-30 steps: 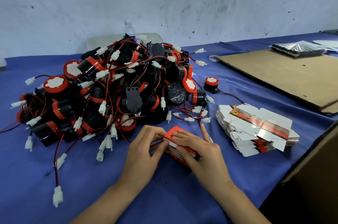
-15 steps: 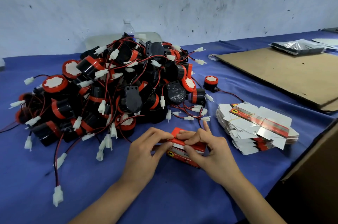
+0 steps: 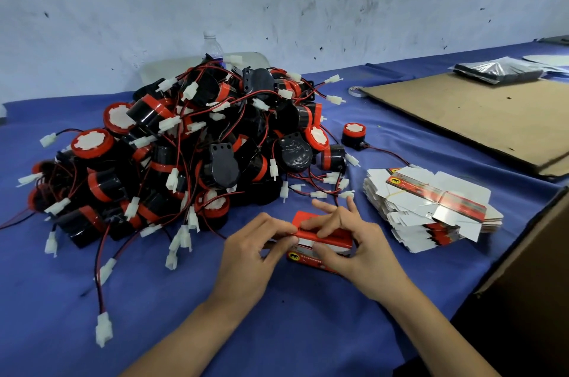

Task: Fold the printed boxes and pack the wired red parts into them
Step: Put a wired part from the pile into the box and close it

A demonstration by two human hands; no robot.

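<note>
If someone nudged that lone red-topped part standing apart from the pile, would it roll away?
Probably not: the lone part stands on its flat end. Tipped sideways, its round body might roll. Its trailing wire would likely drag.

Clear plastic water bottle [image 3: 212, 47] standing against scuffed white wall [image 3: 308, 1]. Flat brown cardboard sheet [image 3: 480, 121] lying on blue tablecloth [image 3: 277, 330]; silvery plastic packet [image 3: 498, 70] sitting near its far edge.

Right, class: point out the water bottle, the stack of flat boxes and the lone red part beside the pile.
water bottle [image 3: 212, 49]: head view, clear shoulder.
stack of flat boxes [image 3: 431, 196]: head view, top sheet.
lone red part [image 3: 354, 129]: head view, red cap.
</note>
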